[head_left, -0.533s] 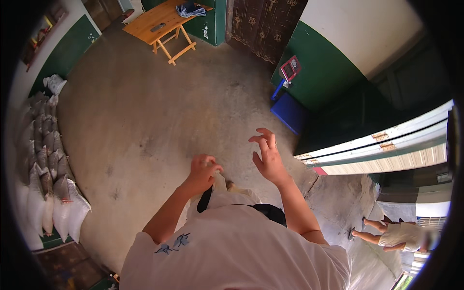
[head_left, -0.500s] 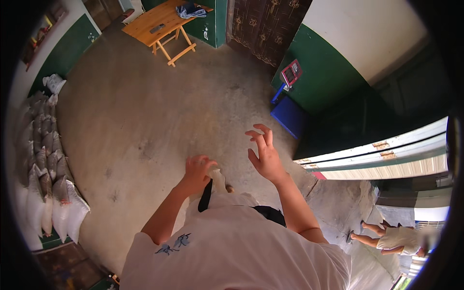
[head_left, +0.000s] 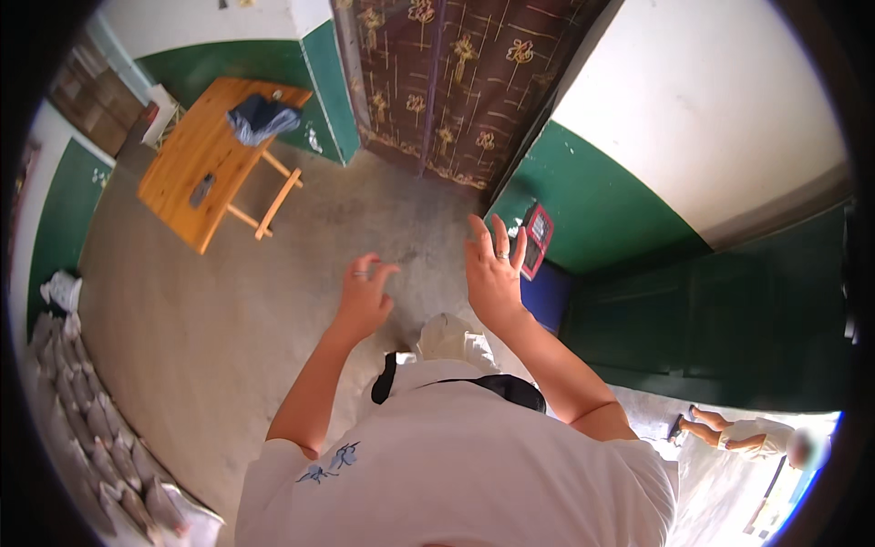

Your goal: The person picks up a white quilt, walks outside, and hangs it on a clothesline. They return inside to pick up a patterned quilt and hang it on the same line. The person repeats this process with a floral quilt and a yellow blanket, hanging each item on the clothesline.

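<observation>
Both bare hands are raised in front of the person's chest above the grey concrete floor (head_left: 228, 301), and neither holds anything. The left hand (head_left: 363, 299) has its fingers loosely curled with a narrow gap between thumb and forefinger, a ring showing on one finger. The right hand (head_left: 493, 272) is spread wide, fingers pointing up and apart, also wearing a ring. Just beside the right fingertips, slightly to their right, a small red-framed flat panel (head_left: 538, 239) leans against the green-painted lower wall (head_left: 611, 214); whether the fingers touch it cannot be told, though they appear apart from it. Under the panel sits a blue box (head_left: 550, 296), near the right wrist. Ahead of both hands hangs a dark brown patterned curtain with gold flowers (head_left: 456, 87). Well apart to the left stands an orange wooden folding table (head_left: 205, 173) with a dark blue cloth bundle (head_left: 262, 117) on it. White filled sacks (head_left: 68, 401) line the far left edge.
</observation>
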The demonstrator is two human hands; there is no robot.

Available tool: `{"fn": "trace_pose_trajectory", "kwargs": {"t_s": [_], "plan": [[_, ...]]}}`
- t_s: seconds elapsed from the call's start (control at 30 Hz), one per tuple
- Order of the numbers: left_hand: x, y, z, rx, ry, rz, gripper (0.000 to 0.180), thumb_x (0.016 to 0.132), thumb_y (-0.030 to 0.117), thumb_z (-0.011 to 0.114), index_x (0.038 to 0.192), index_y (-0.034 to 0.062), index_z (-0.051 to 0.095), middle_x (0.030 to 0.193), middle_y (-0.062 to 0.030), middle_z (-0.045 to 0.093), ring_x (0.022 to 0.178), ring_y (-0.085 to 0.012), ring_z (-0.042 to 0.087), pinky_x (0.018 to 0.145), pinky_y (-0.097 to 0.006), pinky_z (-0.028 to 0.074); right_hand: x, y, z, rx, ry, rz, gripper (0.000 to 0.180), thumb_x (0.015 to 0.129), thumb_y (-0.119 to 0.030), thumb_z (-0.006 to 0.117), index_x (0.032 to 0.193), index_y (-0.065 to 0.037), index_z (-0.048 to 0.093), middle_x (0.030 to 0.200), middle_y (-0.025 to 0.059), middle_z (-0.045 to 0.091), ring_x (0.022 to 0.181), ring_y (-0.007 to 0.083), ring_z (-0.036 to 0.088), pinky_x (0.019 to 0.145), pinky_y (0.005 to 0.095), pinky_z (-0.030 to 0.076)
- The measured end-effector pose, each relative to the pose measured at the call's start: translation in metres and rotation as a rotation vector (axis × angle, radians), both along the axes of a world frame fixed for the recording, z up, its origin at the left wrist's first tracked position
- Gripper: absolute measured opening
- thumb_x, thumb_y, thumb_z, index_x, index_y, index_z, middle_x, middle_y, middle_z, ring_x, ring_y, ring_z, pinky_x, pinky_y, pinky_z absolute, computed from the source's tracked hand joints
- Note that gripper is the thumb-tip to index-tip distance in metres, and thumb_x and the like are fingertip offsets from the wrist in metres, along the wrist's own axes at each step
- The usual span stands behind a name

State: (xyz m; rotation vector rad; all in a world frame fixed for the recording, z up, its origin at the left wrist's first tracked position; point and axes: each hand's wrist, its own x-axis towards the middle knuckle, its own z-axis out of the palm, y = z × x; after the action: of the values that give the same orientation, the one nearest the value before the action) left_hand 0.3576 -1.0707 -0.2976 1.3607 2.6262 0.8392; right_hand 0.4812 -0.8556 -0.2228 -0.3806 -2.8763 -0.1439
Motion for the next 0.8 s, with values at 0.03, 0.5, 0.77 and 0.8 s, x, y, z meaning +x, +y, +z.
{"fn": "trace_pose_trajectory", "kwargs": {"t_s": [0.03, 0.5, 0.77, 0.8], "plan": [[-0.030, 0.030, 0.007, 0.019, 0.102, -0.067, 0.059, 0.075, 0.002, 0.061, 0.132, 0.0170, 0.051, 0.129, -0.0176, 0.045, 0.116, -0.0366, 0.053, 0.100, -0.058, 0.038, -0.027, 0.017, 0.001, -0.008, -0.011, -0.002, 0.038, 0.079, -0.006, 0.065, 0.116, -0.004, 0.056, 0.142, 0.0095, 0.039, 0.136, 0.0335, 0.036, 0.113, 0.0669, 0.017], [-0.459, 0.318, 0.023, 0.038, -0.258, -0.038, 0.087, 0.079, 0.010, 0.069, 0.150, 0.0156, 0.020, 0.141, -0.0160, 0.039, 0.114, -0.0328, 0.058, 0.103, -0.066, 0.034, -0.577, 0.302, 0.022, -0.322, 0.416, 0.201, 0.078, 0.081, -0.027, 0.073, 0.146, 0.000, 0.037, 0.156, 0.0291, 0.019, 0.142, 0.0453, 0.027, 0.111, 0.0523, 0.033], [-0.699, 0.525, 0.031, -0.201, -0.113, -0.130, 0.076, 0.077, 0.016, 0.072, 0.144, 0.0112, 0.036, 0.146, -0.0200, 0.035, 0.122, -0.0466, 0.047, 0.103, -0.059, 0.035, -0.884, 0.439, 0.045, -0.116, 0.546, -0.033, 0.078, 0.081, -0.039, 0.071, 0.144, -0.002, 0.043, 0.158, 0.0275, 0.019, 0.148, 0.0391, 0.018, 0.113, 0.0641, 0.016], [-0.724, 0.555, 0.016, -0.107, -0.044, -0.229, 0.072, 0.077, 0.019, 0.072, 0.142, 0.0123, 0.041, 0.147, -0.0192, 0.035, 0.124, -0.0471, 0.044, 0.105, -0.061, 0.033, -0.911, 0.443, 0.055, -0.095, 0.528, 0.062, 0.076, 0.081, -0.039, 0.070, 0.143, -0.003, 0.044, 0.157, 0.0273, 0.020, 0.148, 0.0378, 0.018, 0.113, 0.0642, 0.016]]}}
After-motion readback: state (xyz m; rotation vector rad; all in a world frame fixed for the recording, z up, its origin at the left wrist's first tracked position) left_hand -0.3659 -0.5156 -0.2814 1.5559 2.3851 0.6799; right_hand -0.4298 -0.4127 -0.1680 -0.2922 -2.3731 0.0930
